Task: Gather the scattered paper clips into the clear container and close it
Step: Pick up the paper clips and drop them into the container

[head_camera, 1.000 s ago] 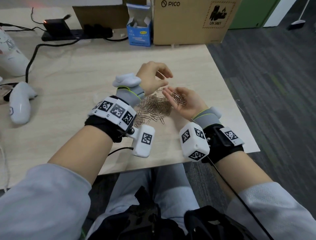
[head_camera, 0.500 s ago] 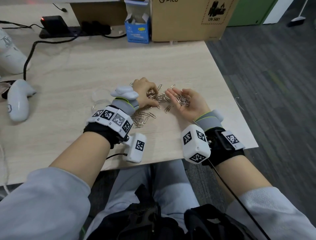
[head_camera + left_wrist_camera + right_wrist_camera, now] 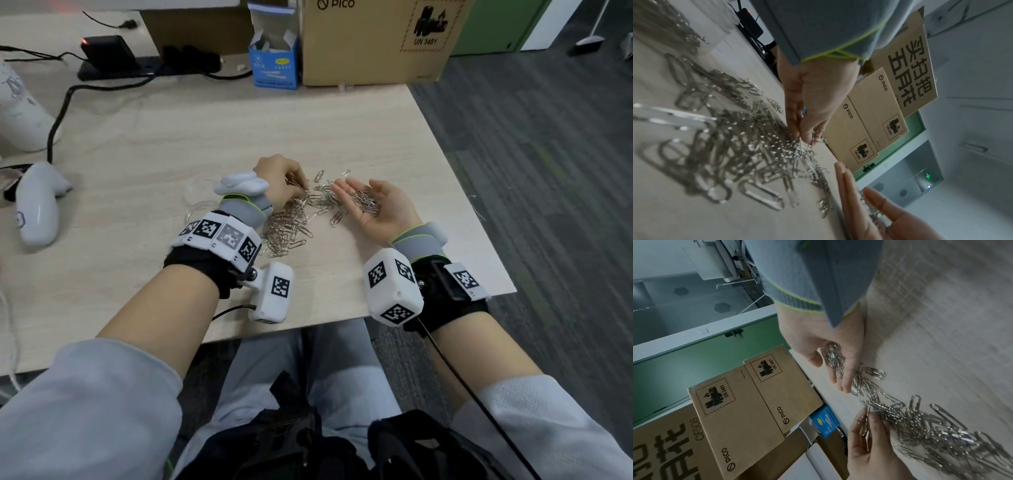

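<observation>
A heap of silver paper clips (image 3: 291, 228) lies on the wooden table (image 3: 239, 130) between my hands. My left hand (image 3: 301, 183) reaches down into the heap's far side and pinches a few clips; its fingertips (image 3: 807, 138) grip them, and the same hand (image 3: 869, 426) shows in the right wrist view. My right hand (image 3: 359, 197) rests palm up beside the heap, fingers relaxed, carrying a bunch of clips (image 3: 364, 202) on the palm (image 3: 838, 356). The clear container (image 3: 196, 207) sits left of my left wrist, mostly hidden behind it.
A white controller (image 3: 37, 205) and a black cable (image 3: 58, 120) lie at the left. At the back stand a blue carton (image 3: 274, 61), a cardboard box (image 3: 376, 41) and a black charger (image 3: 106, 51). The table's right edge (image 3: 469, 212) runs close to my right hand.
My left hand, raised over the right palm a second ago, has dropped to the heap and now pinches clips there. The right hand stayed palm up with its clips.
</observation>
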`<state>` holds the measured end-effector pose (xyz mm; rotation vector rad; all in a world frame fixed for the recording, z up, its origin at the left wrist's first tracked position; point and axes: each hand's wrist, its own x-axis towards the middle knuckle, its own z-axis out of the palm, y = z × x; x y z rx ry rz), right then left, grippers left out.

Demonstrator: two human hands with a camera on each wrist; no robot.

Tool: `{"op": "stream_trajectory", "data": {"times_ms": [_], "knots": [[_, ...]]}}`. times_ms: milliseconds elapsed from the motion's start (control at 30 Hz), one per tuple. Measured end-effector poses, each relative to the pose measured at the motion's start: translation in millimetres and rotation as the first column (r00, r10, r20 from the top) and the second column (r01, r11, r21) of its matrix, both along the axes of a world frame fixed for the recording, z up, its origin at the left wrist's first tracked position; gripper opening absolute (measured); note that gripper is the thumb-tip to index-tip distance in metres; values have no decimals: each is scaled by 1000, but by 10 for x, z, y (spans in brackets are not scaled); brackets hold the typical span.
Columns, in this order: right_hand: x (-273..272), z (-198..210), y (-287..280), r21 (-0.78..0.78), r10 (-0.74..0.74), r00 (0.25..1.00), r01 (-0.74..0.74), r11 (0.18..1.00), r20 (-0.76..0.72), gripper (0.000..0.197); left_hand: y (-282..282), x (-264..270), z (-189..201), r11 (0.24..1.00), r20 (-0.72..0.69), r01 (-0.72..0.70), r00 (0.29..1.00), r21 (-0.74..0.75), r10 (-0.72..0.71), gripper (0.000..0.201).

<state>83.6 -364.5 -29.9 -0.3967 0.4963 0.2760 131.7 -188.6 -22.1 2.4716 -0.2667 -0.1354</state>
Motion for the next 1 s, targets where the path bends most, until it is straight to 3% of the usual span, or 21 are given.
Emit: {"op": "stream_trajectory", "data": {"times_ms": [133, 233, 367, 533, 600, 667, 800, 900, 1000], "knots": [[26, 18, 16, -54, 14, 1000, -15, 998, -10, 35, -5, 66, 110, 997, -34, 47, 998, -66, -49, 14], [75, -15, 43, -126, 73, 997, -75, 989, -21, 34, -91, 88, 232, 969, -78, 147, 983, -198, -165, 19], [93, -4, 102, -143, 150, 989, -146, 979, 18, 28, -311, 44, 353, 929, -67, 278, 951, -245, -303, 20], [118, 71, 76, -161, 152, 988, -145, 976, 34, 53, -473, 46, 375, 896, -116, 396, 899, -203, -423, 27], [125, 74, 45, -143, 100, 995, -97, 985, 13, 45, -486, 56, 403, 891, -84, 387, 906, -236, -415, 28], [115, 74, 12, -76, 45, 999, -46, 996, -14, 39, -456, 96, 415, 915, -23, 299, 948, -270, -317, 30], [74, 78, -68, -30, -27, 998, 25, 999, -52, 32, -357, 133, 323, 964, -14, 247, 968, -102, -250, 27], [57, 76, -87, -25, -49, 997, 47, 999, -60, 31, -351, 49, 177, 955, -84, 297, 951, -20, -298, 50], [10, 98, -83, -21, -64, 996, 63, 998, -56, 32, -340, -16, 61, 949, -103, 303, 950, 88, -294, 49]]}}
